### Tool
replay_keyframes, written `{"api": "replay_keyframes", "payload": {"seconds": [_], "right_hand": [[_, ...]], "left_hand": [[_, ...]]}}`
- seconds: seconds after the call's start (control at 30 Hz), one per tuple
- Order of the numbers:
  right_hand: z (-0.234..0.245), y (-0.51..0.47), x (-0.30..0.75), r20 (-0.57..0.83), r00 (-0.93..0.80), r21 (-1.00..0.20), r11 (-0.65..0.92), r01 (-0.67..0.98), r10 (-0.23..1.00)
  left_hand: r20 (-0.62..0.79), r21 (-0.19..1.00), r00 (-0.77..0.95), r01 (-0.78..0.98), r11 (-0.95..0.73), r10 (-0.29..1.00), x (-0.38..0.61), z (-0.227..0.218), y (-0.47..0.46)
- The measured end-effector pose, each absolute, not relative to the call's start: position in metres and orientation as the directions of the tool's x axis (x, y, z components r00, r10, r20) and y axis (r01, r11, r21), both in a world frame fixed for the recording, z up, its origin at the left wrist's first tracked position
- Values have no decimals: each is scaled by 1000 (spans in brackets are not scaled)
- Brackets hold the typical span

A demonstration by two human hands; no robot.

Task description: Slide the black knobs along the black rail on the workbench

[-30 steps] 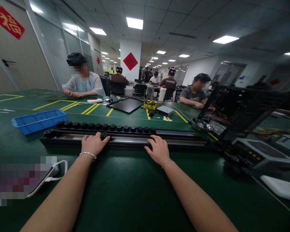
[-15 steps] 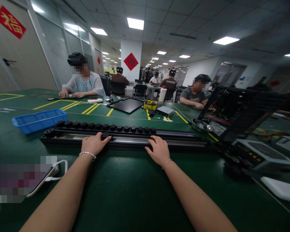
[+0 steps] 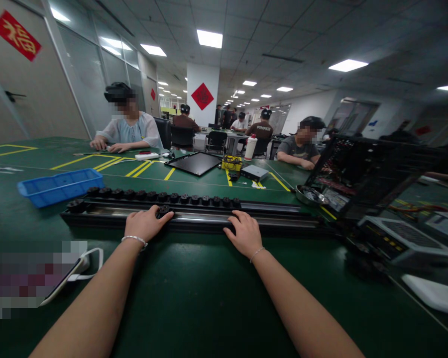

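A long black rail (image 3: 203, 229) with a shiny metal strip along its channel lies across the table before me. My left hand (image 3: 144, 223) is closed round a small black round piece (image 3: 164, 211) on the rail, thumb on its right side. Farther right, my right hand (image 3: 244, 229) grips the rail, with the thumb at its near side and the fingers over the strip. Another black round piece (image 3: 76, 205) sits at the rail's left end. Behind it runs a row of several similar pieces (image 3: 162, 197) on a second black rail (image 3: 274, 206).
A blue bin (image 3: 61, 187) stands at the left, and a phone (image 3: 61, 283) with a white cable lies nearer. To the right are a metal bowl (image 3: 310, 194), an open black computer case (image 3: 381, 174) and a power supply unit (image 3: 403, 238). Co-workers sit across the table.
Both hands keep their places on the rail, the left still round the small black piece. Only a slight shift of the whole view shows.
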State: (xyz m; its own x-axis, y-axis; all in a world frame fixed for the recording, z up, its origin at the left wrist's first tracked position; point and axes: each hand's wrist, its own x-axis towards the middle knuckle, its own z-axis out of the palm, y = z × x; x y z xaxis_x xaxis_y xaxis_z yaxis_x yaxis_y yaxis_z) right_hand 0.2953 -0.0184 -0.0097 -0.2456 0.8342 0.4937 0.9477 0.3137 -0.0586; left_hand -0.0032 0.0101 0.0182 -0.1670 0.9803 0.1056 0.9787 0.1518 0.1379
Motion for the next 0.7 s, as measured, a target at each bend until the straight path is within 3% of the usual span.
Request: {"api": "replay_keyframes", "payload": {"seconds": [0.7], "right_hand": [[-9,-19,296,499,-245,-66,319,945,831]], "left_hand": [[186,78,-67,996,53,980,-1,12,8]]}}
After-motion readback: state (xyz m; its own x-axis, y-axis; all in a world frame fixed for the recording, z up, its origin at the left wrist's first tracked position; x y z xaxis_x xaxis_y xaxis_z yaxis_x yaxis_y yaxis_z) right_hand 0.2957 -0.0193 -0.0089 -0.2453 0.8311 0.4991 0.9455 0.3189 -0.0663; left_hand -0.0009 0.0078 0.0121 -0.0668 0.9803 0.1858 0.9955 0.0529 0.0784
